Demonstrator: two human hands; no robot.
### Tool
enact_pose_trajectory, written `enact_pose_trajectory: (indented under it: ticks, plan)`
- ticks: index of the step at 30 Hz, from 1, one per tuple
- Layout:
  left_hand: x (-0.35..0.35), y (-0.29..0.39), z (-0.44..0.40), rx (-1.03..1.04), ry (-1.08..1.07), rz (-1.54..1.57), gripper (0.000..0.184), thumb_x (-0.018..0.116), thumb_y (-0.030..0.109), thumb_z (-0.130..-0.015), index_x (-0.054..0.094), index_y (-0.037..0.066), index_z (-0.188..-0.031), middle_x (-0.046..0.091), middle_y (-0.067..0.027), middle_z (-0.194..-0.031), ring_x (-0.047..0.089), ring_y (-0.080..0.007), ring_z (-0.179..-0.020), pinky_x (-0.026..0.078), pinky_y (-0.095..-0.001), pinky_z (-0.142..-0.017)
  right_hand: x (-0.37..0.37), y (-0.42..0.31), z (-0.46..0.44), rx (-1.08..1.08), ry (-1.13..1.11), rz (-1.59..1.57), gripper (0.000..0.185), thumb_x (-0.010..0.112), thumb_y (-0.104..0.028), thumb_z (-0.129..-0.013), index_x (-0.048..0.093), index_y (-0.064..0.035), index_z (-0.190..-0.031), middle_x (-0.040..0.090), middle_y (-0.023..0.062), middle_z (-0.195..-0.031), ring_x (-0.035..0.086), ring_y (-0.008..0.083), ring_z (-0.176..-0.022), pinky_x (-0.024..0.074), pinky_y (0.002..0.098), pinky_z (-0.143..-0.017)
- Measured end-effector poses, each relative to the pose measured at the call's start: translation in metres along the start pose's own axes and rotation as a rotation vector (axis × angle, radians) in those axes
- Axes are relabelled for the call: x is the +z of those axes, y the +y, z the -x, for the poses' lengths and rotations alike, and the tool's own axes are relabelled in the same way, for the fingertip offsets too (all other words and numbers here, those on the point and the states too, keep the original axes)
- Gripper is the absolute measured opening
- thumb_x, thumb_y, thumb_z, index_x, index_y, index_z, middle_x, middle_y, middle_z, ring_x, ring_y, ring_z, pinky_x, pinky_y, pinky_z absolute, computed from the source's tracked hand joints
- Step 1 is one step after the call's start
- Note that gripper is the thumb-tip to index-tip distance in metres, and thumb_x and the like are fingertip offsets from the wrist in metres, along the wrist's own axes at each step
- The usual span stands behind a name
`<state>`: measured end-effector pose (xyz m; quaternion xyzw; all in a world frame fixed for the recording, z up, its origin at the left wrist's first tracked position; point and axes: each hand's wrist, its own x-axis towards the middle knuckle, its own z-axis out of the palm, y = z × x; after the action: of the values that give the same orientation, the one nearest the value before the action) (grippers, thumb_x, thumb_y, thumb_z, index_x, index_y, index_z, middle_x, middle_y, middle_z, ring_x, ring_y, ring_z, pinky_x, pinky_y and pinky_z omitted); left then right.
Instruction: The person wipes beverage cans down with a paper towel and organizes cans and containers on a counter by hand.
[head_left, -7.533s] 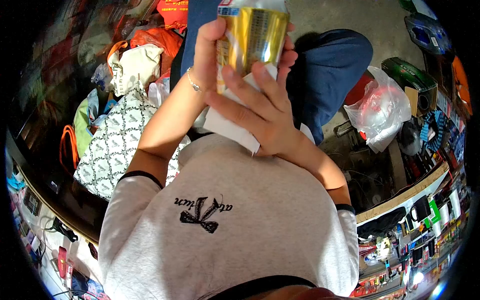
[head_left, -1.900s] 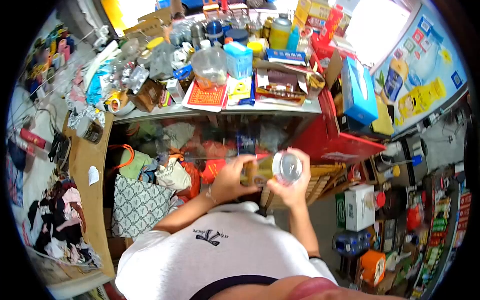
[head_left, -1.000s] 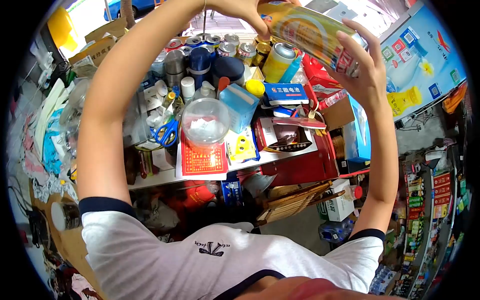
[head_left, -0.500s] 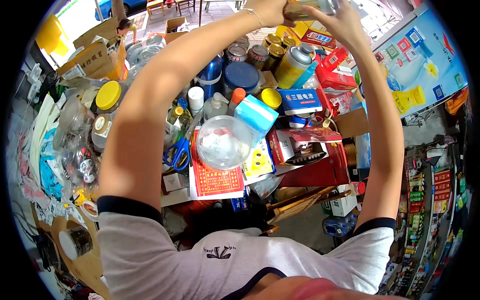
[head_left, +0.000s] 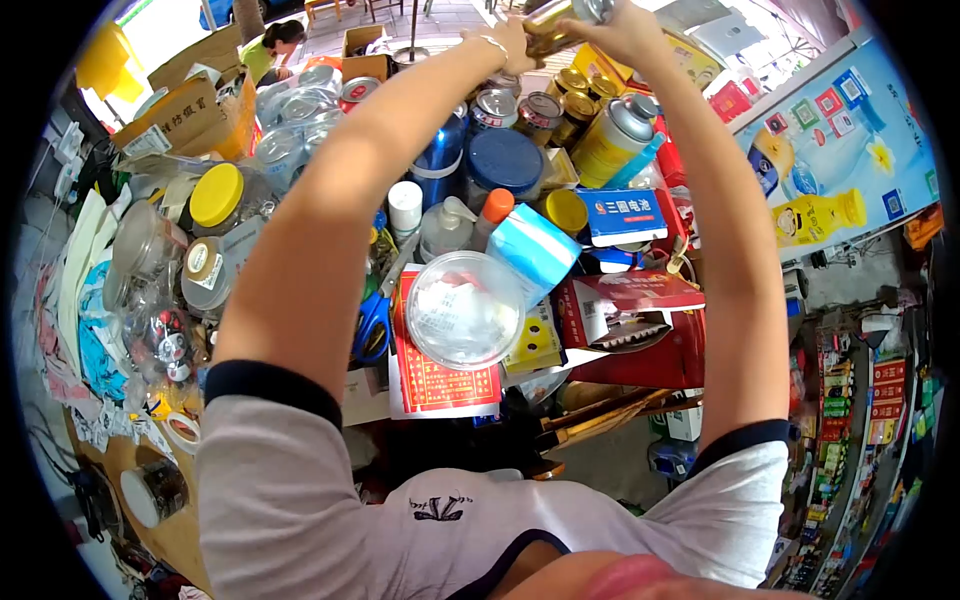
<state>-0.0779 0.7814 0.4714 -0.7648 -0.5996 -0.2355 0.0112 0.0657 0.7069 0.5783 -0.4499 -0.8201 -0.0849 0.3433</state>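
At the top of the head view, a gold drink can (head_left: 553, 27) with a silver end is tilted between my two hands, above the crowded table. My right hand (head_left: 630, 36) has its fingers closed around the silver end. My left hand (head_left: 514, 44), with a bracelet at the wrist, grips the opposite end; some of its fingers are hidden. Just below stand several gold cans (head_left: 577, 113) and silver-topped cans (head_left: 495, 108). A yellow spray can (head_left: 618, 135) is under my right forearm.
A clear round tub (head_left: 465, 312), blue scissors (head_left: 373, 325), a blue-lidded jar (head_left: 504, 160) and a battery box (head_left: 622, 215) crowd the table. Plastic containers (head_left: 218, 195) fill the left side. A poster board (head_left: 835, 150) leans at right. Another person (head_left: 268, 52) is beyond the table.
My hands and the can have shifted left in the view, and the can is more tilted. The table's things appear slightly lower and further right. The other person shows more fully.
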Motion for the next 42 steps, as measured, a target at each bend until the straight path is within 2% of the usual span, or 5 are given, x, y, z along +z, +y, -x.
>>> enact_pose_trajectory:
  ticks: [6,12,17,34,42]
  plan:
    - [0.014,-0.007,0.023,-0.073,-0.372,-0.29,0.08,0.038,0.065,-0.075,0.026,0.014,-0.135,0.024,-0.0088,-0.141,0.019,-0.0346,-0.129,0.02,-0.0589,-0.098,0.069,0.048,-0.002,0.131,-0.221,0.314,0.083,0.065,-0.062,-0.059,0.046,-0.0029,-0.114,0.062,0.0185,-0.093,0.06,0.0309,-0.087,0.0475,0.0392,-0.073]
    - [0.021,-0.012,0.021,-0.07,-0.529,-0.176,0.08,0.033,0.063,-0.078,0.02,0.01,-0.137,0.032,-0.0151,-0.136,0.033,-0.0316,-0.124,0.026,-0.0431,-0.1,0.101,0.057,0.005,0.16,-0.228,0.407,0.084,0.063,-0.064,-0.059,0.046,-0.0025,-0.114,0.062,0.0179,-0.095,0.059,0.0315,-0.09,0.0476,0.0398,-0.074]
    - [0.02,-0.01,0.017,-0.015,-0.522,-0.26,0.064,0.034,0.058,-0.081,0.045,0.013,-0.125,0.041,-0.011,-0.13,0.041,-0.0324,-0.118,0.034,-0.0408,-0.096,0.119,0.076,-0.001,0.252,-0.347,0.359,0.085,0.067,-0.061,-0.056,0.043,-0.0092,-0.119,0.057,0.0174,-0.107,0.055,0.0317,-0.101,0.0452,0.043,-0.081]
    - [0.066,-0.022,0.002,-0.113,-0.467,-0.063,0.079,0.041,0.056,-0.079,0.016,0.01,-0.138,0.012,-0.01,-0.144,0.014,-0.0297,-0.131,0.012,-0.037,-0.107,0.137,0.083,-0.012,0.216,-0.71,0.212,0.078,0.072,-0.042,-0.052,0.044,-0.0117,-0.118,0.057,0.0199,-0.104,0.056,0.0319,-0.094,0.0444,0.0353,-0.081]
    - [0.067,-0.023,0.013,-0.081,-0.391,0.017,0.061,0.039,0.051,-0.083,0.014,0.037,-0.136,0.012,-0.011,-0.144,0.016,-0.038,-0.129,0.013,-0.0464,-0.105,0.14,0.08,-0.019,0.321,-0.889,0.141,0.073,0.073,-0.029,-0.054,0.042,-0.0128,-0.118,0.058,0.0163,-0.102,0.058,0.0262,-0.087,0.0468,0.034,-0.074]
